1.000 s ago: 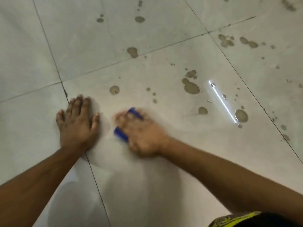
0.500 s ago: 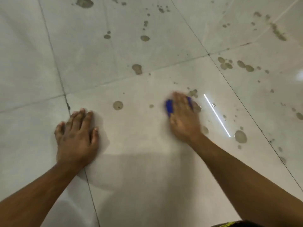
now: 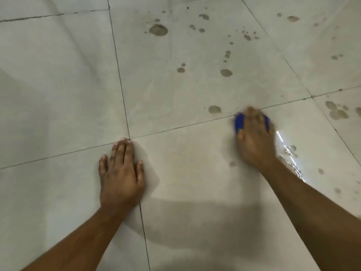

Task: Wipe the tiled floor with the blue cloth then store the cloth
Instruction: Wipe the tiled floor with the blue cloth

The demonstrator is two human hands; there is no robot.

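The blue cloth (image 3: 239, 122) lies bunched on the pale tiled floor (image 3: 185, 182) at the right, close to a grout line. Only its blue edges show, on either side of my fingers. My right hand (image 3: 254, 141) presses flat on top of it and is blurred by motion. My left hand (image 3: 121, 173) rests flat on the floor at the left, palm down with fingers straight, its fingertips at a crossing of grout lines.
Brownish wet spots dot the tiles beyond and to the right: one (image 3: 214, 109) just left of the cloth, a larger one (image 3: 158, 29) far back, several more (image 3: 337, 112) at the right edge. A bright light reflection (image 3: 289, 153) streaks beside my right wrist.
My right hand has swept the cloth from next to my left hand out to the right and farther away. The view has tilted forward. My left hand stays planted.
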